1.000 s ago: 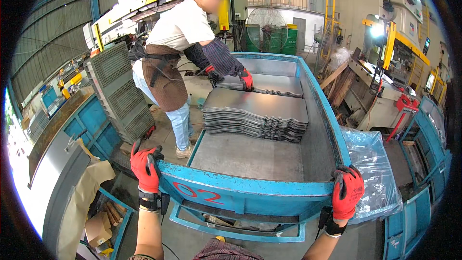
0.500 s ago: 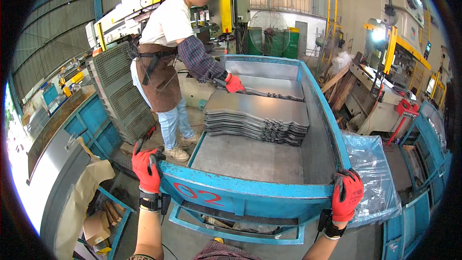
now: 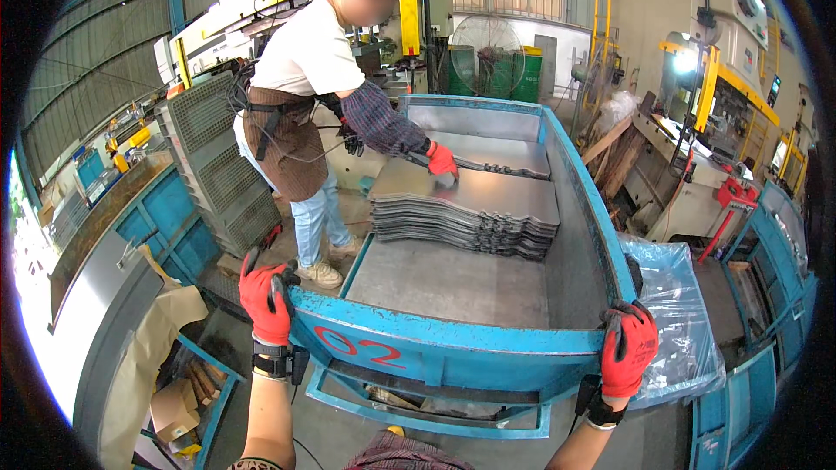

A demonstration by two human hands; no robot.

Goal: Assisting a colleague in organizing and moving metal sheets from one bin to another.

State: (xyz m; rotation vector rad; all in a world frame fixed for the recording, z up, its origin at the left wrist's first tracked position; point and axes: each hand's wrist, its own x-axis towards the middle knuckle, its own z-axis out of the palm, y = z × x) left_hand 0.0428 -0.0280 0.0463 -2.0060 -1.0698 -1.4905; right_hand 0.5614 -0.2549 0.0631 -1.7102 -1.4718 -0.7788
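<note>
Before me stands a large blue metal bin, open along its left side. My left hand, in a red glove with black on the fingers, is closed on the near left corner of its rim. At the near right corner my right hand, gloved alike, is curled over the rim; parts of its fingers are hidden. Inside lies a stack of thin grey metal sheets with notched edges, and behind it a lower stack. Bare metal floor shows at the near end.
A co-worker in a brown apron leans over the bin from the left, one red-gloved hand on the nearer stack. Grey mesh crates stand behind. Plastic-wrapped goods lie to the right. A cardboard box sits low left.
The co-worker has bent further in, and the gloved hand has moved right and nearer, onto the nearer sheet stack. Both my hands stay at the bin's corners.
</note>
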